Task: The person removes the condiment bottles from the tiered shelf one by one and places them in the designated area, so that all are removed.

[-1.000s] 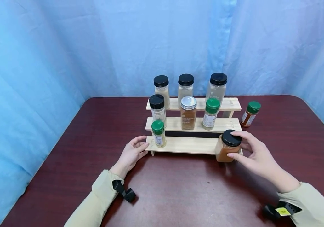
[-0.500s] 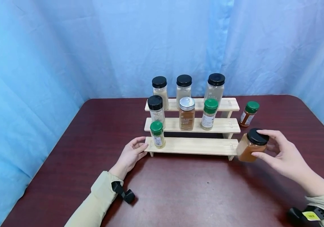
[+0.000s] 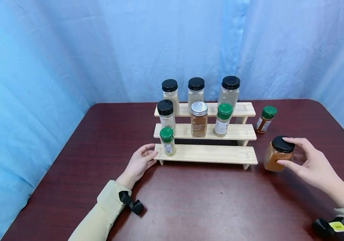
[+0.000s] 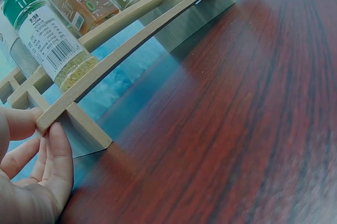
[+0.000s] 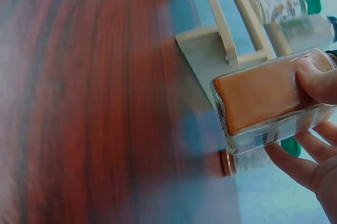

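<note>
My right hand (image 3: 313, 167) grips a square spice jar (image 3: 275, 160) with a black lid and orange-brown powder, to the right of the rack's lowest tier. In the right wrist view the thumb lies on one face of the jar (image 5: 268, 92), the fingers round the other side. My left hand (image 3: 138, 164) pinches the left end of the lowest shelf (image 3: 208, 154) of a wooden three-tier rack, thumb on top and fingers beneath, as the left wrist view shows. Beside it on that shelf stands a small green-capped spice bottle (image 3: 168, 142).
A silver-lidded jar (image 3: 199, 120), a black-capped bottle (image 3: 166, 113) and a green-capped bottle (image 3: 223, 120) stand on the middle tier. Three black-lidded jars, one of them a tall jar (image 3: 229, 92), line the top tier. A green-capped red spice bottle (image 3: 265, 120) stands on the table right of the rack.
My right hand has carried the black-lidded spice jar rightward, from in front of the lowest shelf's right end to beyond it. The left hand has stayed at the shelf's left end.
</note>
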`<state>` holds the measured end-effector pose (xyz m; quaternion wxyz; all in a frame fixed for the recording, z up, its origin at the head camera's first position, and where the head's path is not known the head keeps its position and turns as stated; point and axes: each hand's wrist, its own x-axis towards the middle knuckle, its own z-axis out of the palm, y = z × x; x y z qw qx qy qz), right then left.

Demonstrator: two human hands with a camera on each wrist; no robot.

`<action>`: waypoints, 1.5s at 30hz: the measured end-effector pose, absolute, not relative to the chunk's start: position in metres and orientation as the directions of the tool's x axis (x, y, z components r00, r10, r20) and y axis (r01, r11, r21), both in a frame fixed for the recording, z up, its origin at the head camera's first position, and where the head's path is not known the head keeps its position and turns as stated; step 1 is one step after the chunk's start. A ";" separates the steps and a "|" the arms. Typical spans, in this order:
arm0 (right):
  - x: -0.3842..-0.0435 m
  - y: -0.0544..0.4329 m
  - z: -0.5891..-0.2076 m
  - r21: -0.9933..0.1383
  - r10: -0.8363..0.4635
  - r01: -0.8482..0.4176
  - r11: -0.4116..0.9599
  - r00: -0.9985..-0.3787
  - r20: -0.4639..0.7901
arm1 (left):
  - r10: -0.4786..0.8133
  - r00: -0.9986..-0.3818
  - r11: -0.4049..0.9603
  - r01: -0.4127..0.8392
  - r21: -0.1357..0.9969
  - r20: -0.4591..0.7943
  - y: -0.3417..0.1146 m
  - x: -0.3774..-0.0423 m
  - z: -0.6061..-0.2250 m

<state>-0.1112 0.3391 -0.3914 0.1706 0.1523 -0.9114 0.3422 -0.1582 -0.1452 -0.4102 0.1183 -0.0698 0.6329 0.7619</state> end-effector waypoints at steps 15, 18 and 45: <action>-0.131 0.365 -0.400 -0.529 -0.123 -0.350 0.773 -0.900 0.417 | 0.083 -0.963 -0.153 -0.268 0.951 -0.258 -0.146 -0.159 -0.409; -0.131 0.361 -0.390 -0.529 -0.101 -0.339 0.778 -0.898 0.428 | 0.082 -0.960 -0.149 -0.276 0.950 -0.266 -0.146 -0.159 -0.410; -0.212 0.414 -0.395 -0.513 0.013 -0.171 0.841 -0.942 0.336 | 0.088 -0.964 -0.150 -0.261 0.954 -0.250 -0.145 -0.157 -0.409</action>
